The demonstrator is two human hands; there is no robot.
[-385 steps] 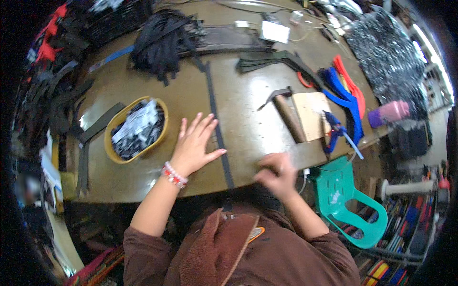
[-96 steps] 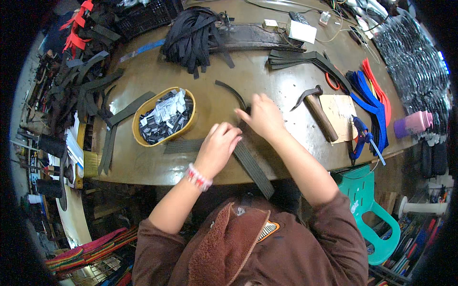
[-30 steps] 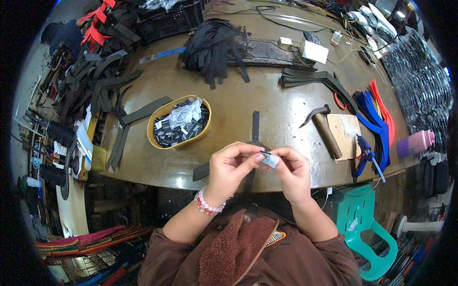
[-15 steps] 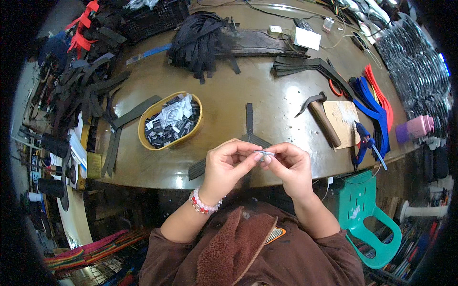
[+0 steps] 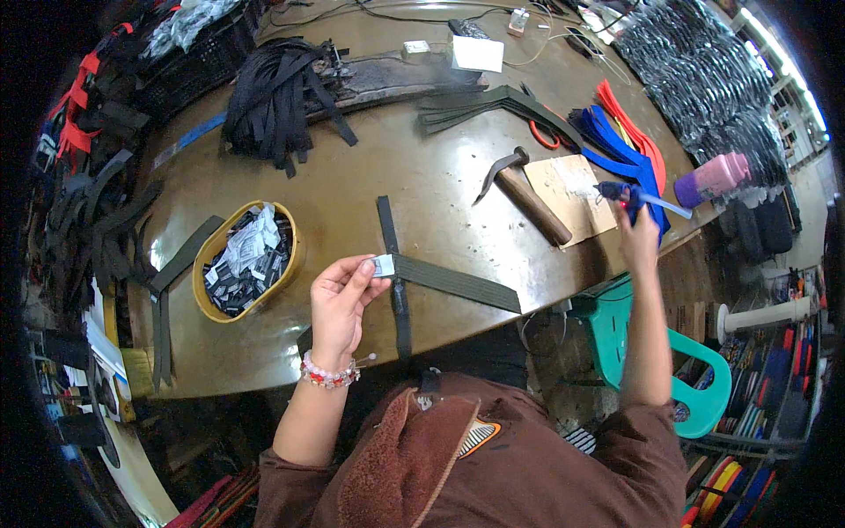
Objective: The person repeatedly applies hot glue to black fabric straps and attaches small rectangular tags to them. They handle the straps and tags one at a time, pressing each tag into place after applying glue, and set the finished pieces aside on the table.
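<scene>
Between thumb and fingers, my left hand [image 5: 341, 295] pinches a small white label [image 5: 383, 266]. Just beyond it, a dark olive webbing strap [image 5: 458, 283] lies across a narrow black strap [image 5: 387, 224] on the table. Out to the right, my right hand [image 5: 641, 236] is closed on the handle of a blue glue gun [image 5: 632, 199], with a pale glue stick [image 5: 669, 207] poking from its back. Under the gun's nozzle is a tan board [image 5: 563, 189]. Left of my left hand stands a yellow oval basket [image 5: 202, 299] filled with small black-and-white labels.
A hammer [image 5: 539, 208] rests against the board. Behind it are orange-handled scissors [image 5: 546, 135] and blue strips [image 5: 607, 141]. A pink-purple bottle [image 5: 711, 179] stands at the right edge. Black straps [image 5: 273, 97] are heaped at the back; a green chair [image 5: 607, 330] is below right.
My hands, together on the label before, have parted. The left keeps the label; the right has reached out to the right and taken hold of the glue gun. The view has shifted right.
</scene>
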